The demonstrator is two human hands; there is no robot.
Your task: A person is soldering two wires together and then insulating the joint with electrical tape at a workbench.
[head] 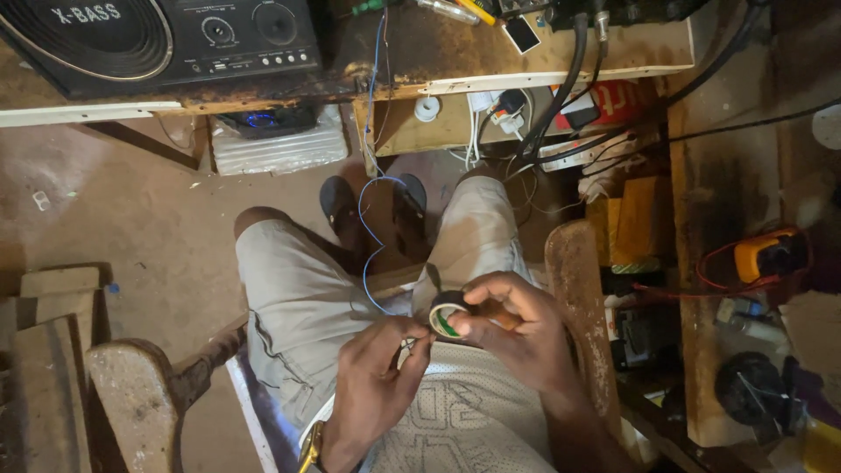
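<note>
Right hand: I am seeing the right hand (517,328) curling around a small round roll of black insulating tape with a green inner core (448,315), fingers closed on its rim and thumb pressing the front edge.
Left hand: the left hand (381,368) is pinching together at the fingertips just left of the roll; what it is nipping is too small for me to name, though it may be the tape's loose end.
Tape position: the roll is sitting over the lap, above the pale mesh-textured shirt (464,412) and between the knees in light grey cloth shorts (298,298).
Wire: a thin blue insulated wire (368,228) is hanging in loose curves from the bench edge down towards the hands.
Seat: worn, rounded wooden chair arms (574,280) are flanking the person on both sides.
Bench: a rough, stained wooden workbench (420,61) is carrying a black boxy speaker unit with a ribbed round grille (166,39).
Right shelf: a yellow and black handheld meter with red leads (771,256) is lying well apart from the hands.
Floor: dusty bare concrete (131,219) is showing beneath dark sandals (337,206).
</note>
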